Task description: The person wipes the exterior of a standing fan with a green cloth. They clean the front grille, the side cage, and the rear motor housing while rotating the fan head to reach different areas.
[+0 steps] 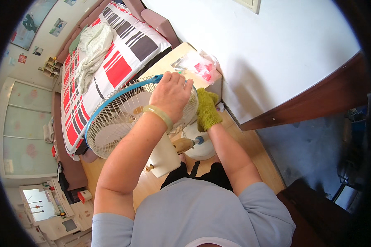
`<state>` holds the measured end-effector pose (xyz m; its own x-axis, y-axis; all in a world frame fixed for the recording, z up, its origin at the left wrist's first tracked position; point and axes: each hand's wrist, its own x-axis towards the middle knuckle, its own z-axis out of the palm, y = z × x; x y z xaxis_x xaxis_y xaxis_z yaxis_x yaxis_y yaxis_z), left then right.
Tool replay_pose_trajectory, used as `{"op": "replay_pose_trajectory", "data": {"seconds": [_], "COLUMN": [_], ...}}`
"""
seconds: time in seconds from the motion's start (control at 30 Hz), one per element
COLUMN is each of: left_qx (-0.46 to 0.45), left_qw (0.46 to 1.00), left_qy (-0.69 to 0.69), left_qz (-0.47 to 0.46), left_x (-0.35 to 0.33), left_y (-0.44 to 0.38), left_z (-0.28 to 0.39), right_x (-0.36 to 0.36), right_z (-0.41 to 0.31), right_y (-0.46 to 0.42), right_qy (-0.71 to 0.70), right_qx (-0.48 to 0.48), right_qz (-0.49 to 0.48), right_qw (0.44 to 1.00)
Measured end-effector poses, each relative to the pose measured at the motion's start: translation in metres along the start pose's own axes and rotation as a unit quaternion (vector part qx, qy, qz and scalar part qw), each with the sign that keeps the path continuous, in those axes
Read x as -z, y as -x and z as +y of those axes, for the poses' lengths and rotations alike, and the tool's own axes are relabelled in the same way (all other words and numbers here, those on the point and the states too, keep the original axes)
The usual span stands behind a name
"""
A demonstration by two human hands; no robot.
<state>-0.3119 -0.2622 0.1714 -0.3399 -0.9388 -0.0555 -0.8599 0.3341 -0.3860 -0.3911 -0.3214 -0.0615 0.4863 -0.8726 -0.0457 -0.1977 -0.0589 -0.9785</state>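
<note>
A floor fan with a white wire cage (106, 136) and a blue rim (94, 116) stands tilted before me. My left hand (170, 97), a pale bangle at its wrist, lies over the top of the cage with its fingers curled around the blue rim. Beside the cage's right edge is my right hand (209, 112), covered by a shaggy green cleaning mitt that hides its fingers; it seems to touch the cage. Below are the cream motor housing (164, 156), the tan neck joint (184, 145) and the round white base (205, 148), partly hidden by my arms.
Behind the fan, a small cabinet (160, 66) carries a plastic bag (201, 66). A bed (117, 66) with striped bedding stands at the left. To the right are a white wall (266, 40) and the brown wooden edge (306, 95) of a doorway. Wood-look flooring (259, 154) surrounds the base.
</note>
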Motion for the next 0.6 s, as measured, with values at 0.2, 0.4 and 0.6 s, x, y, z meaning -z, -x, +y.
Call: {"op": "replay_pose_trajectory", "data": {"seconds": [0.2,0.4,0.6], "left_qx": [0.0,0.0,0.0], "left_qw": [1.0,1.0,0.999], "left_qy": [0.0,-0.018,-0.042], "left_qz": [-0.004,0.017,-0.033], "left_x": [0.001,-0.004,-0.004], "left_y": [-0.001,0.001,-0.003], "left_z": [-0.001,-0.002,-0.005], "right_x": [0.023,0.051,0.077], "right_z": [-0.043,-0.083,-0.111], "right_y": [-0.008,0.004,0.025], "right_qy": [0.021,-0.015,-0.324], "right_qx": [0.046,0.199,0.201], "right_qz": [0.078,0.142,0.123], "right_qw": [0.996,0.969,0.916]}}
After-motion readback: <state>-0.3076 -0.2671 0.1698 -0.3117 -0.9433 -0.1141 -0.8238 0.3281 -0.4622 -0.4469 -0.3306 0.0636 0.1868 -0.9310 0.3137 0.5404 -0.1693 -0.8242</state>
